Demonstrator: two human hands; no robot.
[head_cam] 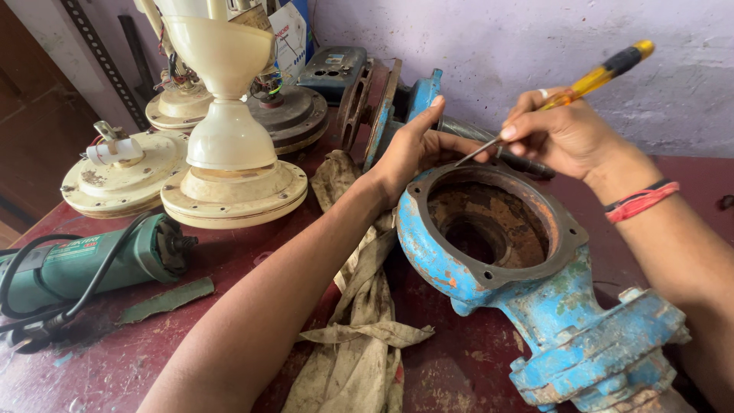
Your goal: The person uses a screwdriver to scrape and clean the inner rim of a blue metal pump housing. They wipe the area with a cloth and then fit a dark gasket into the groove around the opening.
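A blue, rusty pump housing (535,298) lies on the dark red workbench (474,367), its round opening facing up with a dark gasket ring (569,229) on the rim. My left hand (417,149) rests on the far edge of the housing, fingers spread. My right hand (562,134) grips a screwdriver (589,80) with a yellow and black handle; its metal tip touches the far rim of the opening beside my left fingers. A red band sits on my right wrist.
A dirty rag (359,306) lies left of the housing. A green angle grinder (84,260) with a black cord lies at the left. Cream ceiling fan parts (229,160) stand behind it. More blue pump parts (390,107) lean against the wall.
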